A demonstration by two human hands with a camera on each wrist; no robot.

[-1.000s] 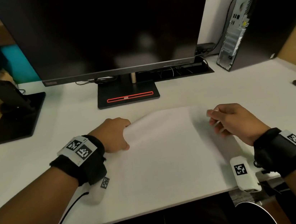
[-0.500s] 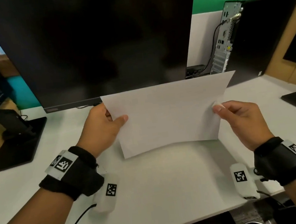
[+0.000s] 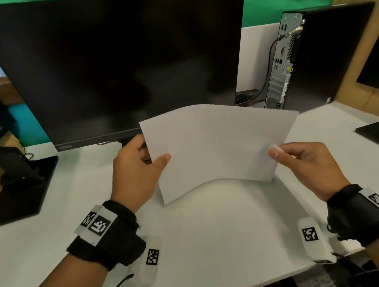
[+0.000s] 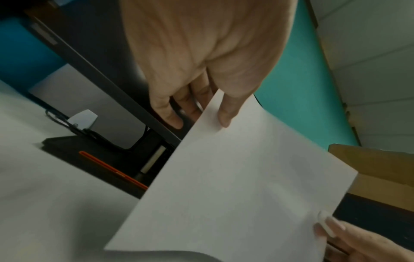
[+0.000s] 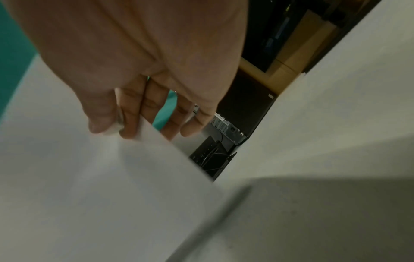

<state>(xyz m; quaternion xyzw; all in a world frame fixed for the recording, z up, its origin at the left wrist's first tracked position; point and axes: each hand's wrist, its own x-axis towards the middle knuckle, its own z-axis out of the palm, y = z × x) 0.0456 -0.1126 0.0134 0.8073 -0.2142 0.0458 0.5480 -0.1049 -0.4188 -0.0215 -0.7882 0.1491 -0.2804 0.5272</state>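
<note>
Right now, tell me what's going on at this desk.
A person is holding a blank white sheet of paper up with both hands in front of a dark monitor. The left hand pinches the sheet's left edge, thumb on the near face. The right hand pinches the lower right edge. The sheet bows slightly and looks clear of the white desk. A computer tower stands to the right.

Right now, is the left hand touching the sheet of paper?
Touching. In the left wrist view the left hand pinches the sheet of paper at its edge, with the thumb on the near face and the fingers behind it.
</note>
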